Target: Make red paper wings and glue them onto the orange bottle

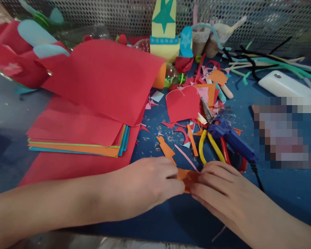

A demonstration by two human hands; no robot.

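Near the front edge of the blue table, my left hand (155, 181) pinches the left side of a small piece of orange paper (188, 178). The fingers of my right hand (223, 193) close on the same piece from the right, partly covering it. Just beyond my hands lie an orange offcut (166, 149) and a thin pink strip (186, 157). Yellow-handled scissors (202, 147) rest right above my right hand, with a blue glue gun (230, 136) lying across them. Red handles show beneath the glue gun.
A stack of coloured paper (77, 128) lies left, under a large curled red sheet (106, 76). A red scalloped cutout (183, 103) sits among scraps. Behind stand a yellow paper piece with a green star (164, 20) and small pots (200, 39). A white device (287, 84) lies right.
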